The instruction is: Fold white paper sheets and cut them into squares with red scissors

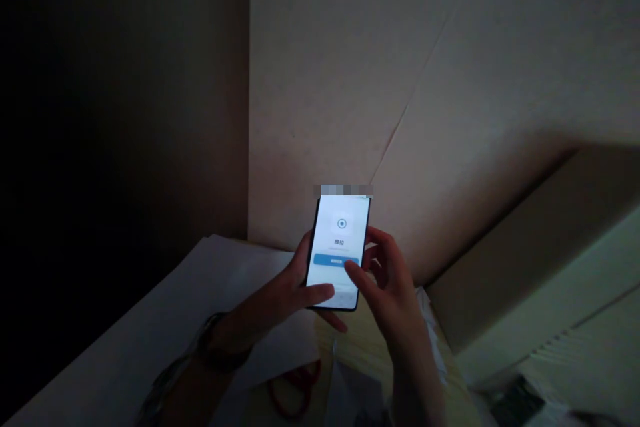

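A smartphone (pixel 333 233) with a lit white screen is held upright in the middle of the view. On its screen are a round icon, a short line of text and a blue button. My left hand (pixel 305 283) grips it from the left and below, thumb lying over the lower screen. At the right edge my right hand (pixel 387 273) has its fingers curled beside and behind the phone, with the thumb tip over the right end of the blue button. A dark band circles my left wrist.
Large white sheets (pixel 200 293) lie on the wooden surface (pixel 370 347) below. A red cord (pixel 295 393) loops near the bottom edge. Behind the phone stands a pale wall (pixel 325 80), and a bulky light-coloured box shape (pixel 530 240) is at the right. The room is dim.
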A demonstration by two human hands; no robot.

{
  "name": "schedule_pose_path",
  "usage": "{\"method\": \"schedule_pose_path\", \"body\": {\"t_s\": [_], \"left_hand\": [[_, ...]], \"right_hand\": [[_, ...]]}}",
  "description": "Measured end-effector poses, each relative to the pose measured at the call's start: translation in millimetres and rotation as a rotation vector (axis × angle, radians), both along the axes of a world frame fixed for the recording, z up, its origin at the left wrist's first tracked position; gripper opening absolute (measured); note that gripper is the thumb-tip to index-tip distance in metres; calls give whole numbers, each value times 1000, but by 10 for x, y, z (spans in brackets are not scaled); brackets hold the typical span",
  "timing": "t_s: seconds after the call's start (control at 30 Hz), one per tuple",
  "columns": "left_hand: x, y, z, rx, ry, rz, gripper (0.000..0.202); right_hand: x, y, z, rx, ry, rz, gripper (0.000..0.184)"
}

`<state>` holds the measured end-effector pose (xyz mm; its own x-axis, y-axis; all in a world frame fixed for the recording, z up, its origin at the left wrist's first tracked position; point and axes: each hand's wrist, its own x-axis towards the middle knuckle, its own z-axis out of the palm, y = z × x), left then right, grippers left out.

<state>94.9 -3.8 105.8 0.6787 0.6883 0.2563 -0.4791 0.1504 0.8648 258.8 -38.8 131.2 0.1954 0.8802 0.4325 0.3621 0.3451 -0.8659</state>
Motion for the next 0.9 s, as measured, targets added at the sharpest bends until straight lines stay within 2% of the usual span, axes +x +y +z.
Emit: {"method": "schedule_pose_path", "body": {"t_s": [0.13, 0.23, 0.33, 0.43, 0.63, 0.77, 0.9], "left_hand": [[-28, -17, 73, 9, 18, -5, 81], [-80, -51, 156, 23, 24, -54, 85], [-131, -88, 212, 44, 19, -112, 91], [-167, -112, 237, 52, 17, -119, 90], [-190, -98, 209, 56, 40, -139, 86], [-148, -95, 193, 7, 64, -60, 81], [-97, -144, 240, -31, 83, 26, 78]], "right_hand": [[46, -78, 114, -53, 27, 109, 36], [28, -159, 184, -63, 68, 155, 39], [-27, -231, 215, -74, 118, 169, 40], [-67, -275, 217, -74, 153, 180, 41], [-75, -286, 210, -73, 117, 126, 32], [-114, -272, 218, -44, 106, 114, 31], [-153, -281, 217, 8, 97, 97, 35]]}}
